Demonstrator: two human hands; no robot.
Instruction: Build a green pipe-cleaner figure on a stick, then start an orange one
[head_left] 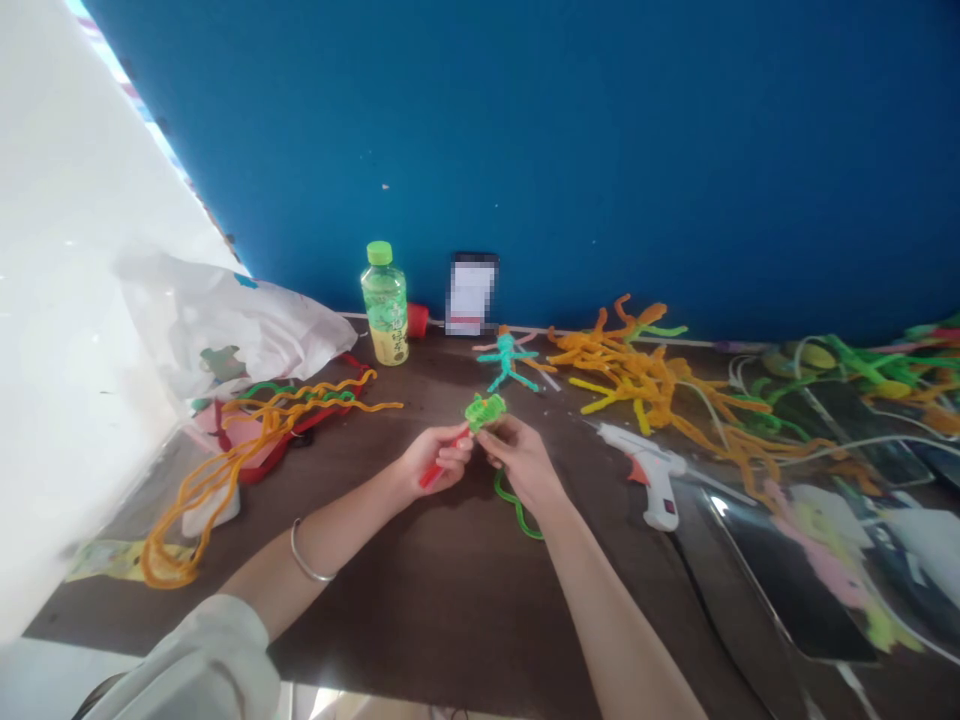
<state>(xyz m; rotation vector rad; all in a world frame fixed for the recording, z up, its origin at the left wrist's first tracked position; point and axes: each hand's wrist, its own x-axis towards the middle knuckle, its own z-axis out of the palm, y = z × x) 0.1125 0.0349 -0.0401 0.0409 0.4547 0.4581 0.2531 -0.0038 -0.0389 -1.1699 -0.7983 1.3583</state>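
Observation:
My left hand [437, 456] is closed around a slim red stick [430, 477], whose exact kind I cannot make out. At the stick's upper end sits a bunched, coiled green pipe cleaner [484, 411]. My right hand [523, 462] pinches this green pipe cleaner from the right side, its fingertips partly hidden. A loose green length loops down below the right hand toward the table. Just beyond both hands, a turquoise pipe-cleaner figure [506, 357] with spread limbs lies on the dark table [420, 600].
A white glue gun [646, 468] lies right, its cord running forward beside a tablet [795, 570]. Orange pipe-cleaner figures [645, 370] are heaped behind it. At the back stand a green-capped bottle [386, 310] and a phone [471, 295]. Orange pipe cleaners [240, 450] and a plastic bag [247, 320] lie left.

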